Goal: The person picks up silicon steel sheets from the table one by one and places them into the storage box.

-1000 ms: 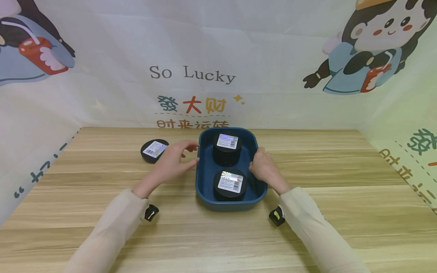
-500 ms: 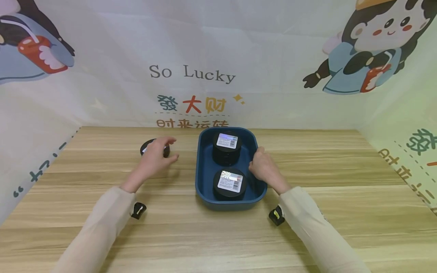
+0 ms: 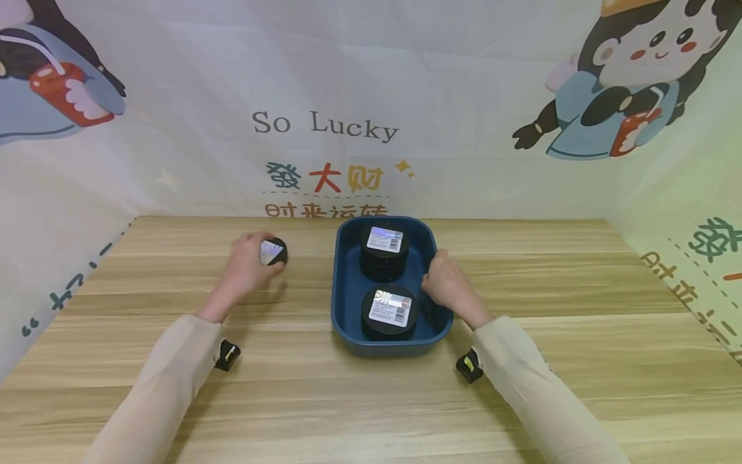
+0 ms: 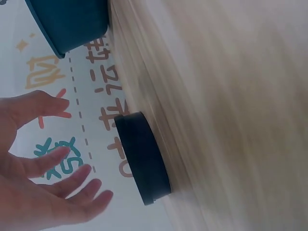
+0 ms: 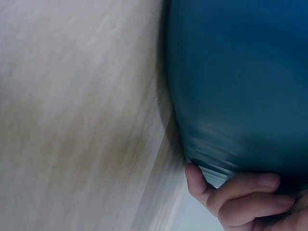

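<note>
Your left hand (image 3: 246, 265) reaches the black tin (image 3: 275, 251), left of centre frame.
Fingers spread, just off the tin's rim; your right hand (image 3: 446, 283) grips the blue tray (image 3: 348, 322).

Wooden table (image 3: 580, 335); on it blue tray (image 3: 346, 303); black round tin (image 3: 274, 251) left of tray

Wooden table (image 3: 371, 399); cartoon-printed backdrop (image 3: 324, 129) on three sides.

Matt black tin (image 3: 272, 251) under the left hand (image 3: 246, 267); smooth blue plastic tray (image 3: 348, 303) at the right hand (image 3: 446, 287); wood-grain table (image 3: 580, 322).
</note>
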Available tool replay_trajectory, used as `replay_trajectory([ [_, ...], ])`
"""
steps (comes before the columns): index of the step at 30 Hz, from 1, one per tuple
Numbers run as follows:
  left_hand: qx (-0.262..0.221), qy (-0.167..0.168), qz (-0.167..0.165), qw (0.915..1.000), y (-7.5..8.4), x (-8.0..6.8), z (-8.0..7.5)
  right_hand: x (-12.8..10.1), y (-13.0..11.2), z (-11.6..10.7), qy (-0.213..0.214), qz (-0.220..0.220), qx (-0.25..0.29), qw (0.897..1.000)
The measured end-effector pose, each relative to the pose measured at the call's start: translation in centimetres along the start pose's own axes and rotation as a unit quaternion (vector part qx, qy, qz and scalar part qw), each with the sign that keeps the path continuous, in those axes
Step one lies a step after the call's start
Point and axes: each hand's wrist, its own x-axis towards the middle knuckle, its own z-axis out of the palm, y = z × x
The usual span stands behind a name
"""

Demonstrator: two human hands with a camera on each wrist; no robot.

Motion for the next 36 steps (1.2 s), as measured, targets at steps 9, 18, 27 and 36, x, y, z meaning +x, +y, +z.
replay_trajectory([
  [9, 0.014, -0.007, -0.048, 0.9988, -0.6, 0.5, 0.0, -0.1, 0.0, 0.0, 0.002, -0.004, 0.005, 1.000],
  [18, 0.039, -0.032, -0.065, 0.9966, -1.2, 1.0, 0.5, -0.2, 0.0, 0.0, -0.001, -0.003, 0.009, 1.000],
  [27, 0.088, -0.073, -0.080, 0.9902, -1.2, 2.0, 0.5, -0.2, 0.1, 0.0, 0.005, -0.003, 0.007, 1.000],
  [36, 0.111, -0.085, -0.092, 0.9859, -1.0, 2.6, 0.5, -0.1, 0.1, 0.0, 0.009, -0.010, 0.003, 1.000],
])
